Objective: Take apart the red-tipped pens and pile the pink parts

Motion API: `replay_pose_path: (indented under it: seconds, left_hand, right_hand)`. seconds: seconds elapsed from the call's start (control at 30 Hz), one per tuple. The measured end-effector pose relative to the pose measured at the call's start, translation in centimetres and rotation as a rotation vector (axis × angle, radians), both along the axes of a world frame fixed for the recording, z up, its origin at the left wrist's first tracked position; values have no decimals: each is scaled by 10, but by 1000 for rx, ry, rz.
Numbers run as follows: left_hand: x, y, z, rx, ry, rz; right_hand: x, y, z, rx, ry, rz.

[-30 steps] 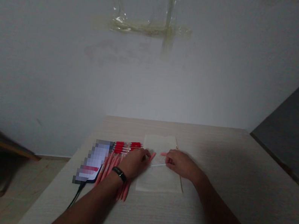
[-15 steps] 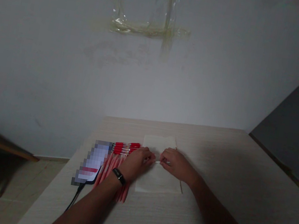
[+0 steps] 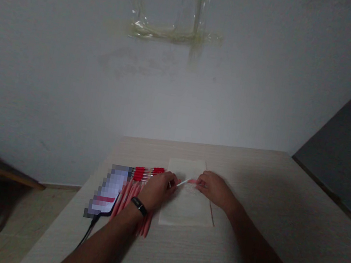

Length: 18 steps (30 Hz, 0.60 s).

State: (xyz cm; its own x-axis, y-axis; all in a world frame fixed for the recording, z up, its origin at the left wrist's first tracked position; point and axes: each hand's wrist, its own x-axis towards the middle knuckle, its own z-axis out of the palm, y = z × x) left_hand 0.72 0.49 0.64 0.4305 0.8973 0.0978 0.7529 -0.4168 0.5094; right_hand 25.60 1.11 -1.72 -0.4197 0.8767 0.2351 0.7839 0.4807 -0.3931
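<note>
Above a pale paper sheet (image 3: 181,215), my left hand (image 3: 156,191) is closed, its fingertips pinching one end of a thin white stick (image 3: 183,182). My right hand (image 3: 216,189) is closed on a short pinkish-red piece (image 3: 192,181), which sticks out toward the left hand. The stick and the red piece meet or nearly meet; whether they are joined I cannot tell. Beside my left hand lie several red pens (image 3: 148,174) in a row. Several slim pink pens or sticks (image 3: 127,193) lie below them, partly hidden under my left hand and wrist.
A phone (image 3: 111,190), blurred out, lies at the left of the wooden table (image 3: 243,250) with a black cable (image 3: 89,230) running off it. A thin reddish-brown strip (image 3: 212,214) runs along the sheet's right edge. A wall (image 3: 217,102) stands behind the table.
My right hand has moved slightly right and up, away from the left. More of the white stick shows, now slanted, and the red piece has come into view.
</note>
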Motion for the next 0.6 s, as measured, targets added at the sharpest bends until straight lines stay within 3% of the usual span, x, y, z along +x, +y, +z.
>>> replay_pose_path:
  seconds: [0.23, 0.6]
  left_hand:
    - [1, 0, -1, -7, 5, -17]
    - [-1, 2, -2, 0, 41, -5]
  right_hand:
    - [-7, -1, -11, -37, -14, 3]
    - [-5, -1, 5, 7, 161, 26]
